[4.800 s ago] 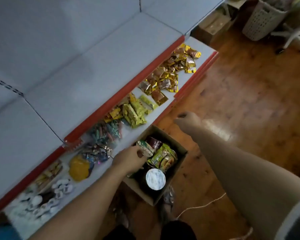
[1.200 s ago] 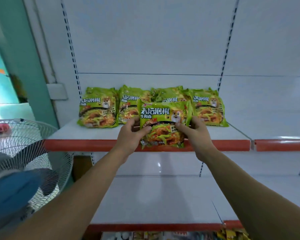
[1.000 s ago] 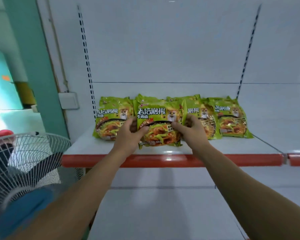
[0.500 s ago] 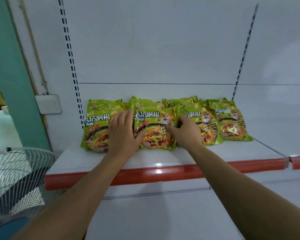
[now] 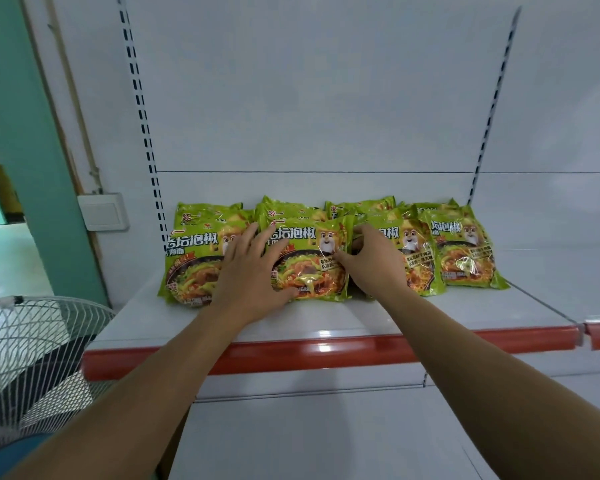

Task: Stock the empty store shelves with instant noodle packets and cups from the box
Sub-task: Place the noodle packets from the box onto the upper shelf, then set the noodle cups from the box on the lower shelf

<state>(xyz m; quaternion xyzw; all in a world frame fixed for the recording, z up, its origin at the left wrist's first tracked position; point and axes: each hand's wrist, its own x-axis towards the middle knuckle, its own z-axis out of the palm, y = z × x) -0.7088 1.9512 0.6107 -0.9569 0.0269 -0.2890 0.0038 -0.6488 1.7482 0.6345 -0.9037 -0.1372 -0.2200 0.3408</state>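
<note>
White wire fan guard (image 5: 32,358) fills the corner well left of the left hand, with a pale switch plate (image 5: 103,211) on the wall above it. Just left of that hand a green noodle packet (image 5: 191,261) leans on the white shelf (image 5: 291,323). The left hand (image 5: 253,271) lies flat with straight, spread fingers, pressing where that packet meets the front packet (image 5: 312,268); half a second ago its fingers lay together. Between the two hands the front packet now stands on the shelf against the row behind, whereas a little over a second ago it was held in the air before the red lip (image 5: 326,351). The right hand (image 5: 374,265) pinches its right edge, fingers curled. Just right of that hand leans a further packet (image 5: 423,268), and beyond it the end packet (image 5: 465,254).
</note>
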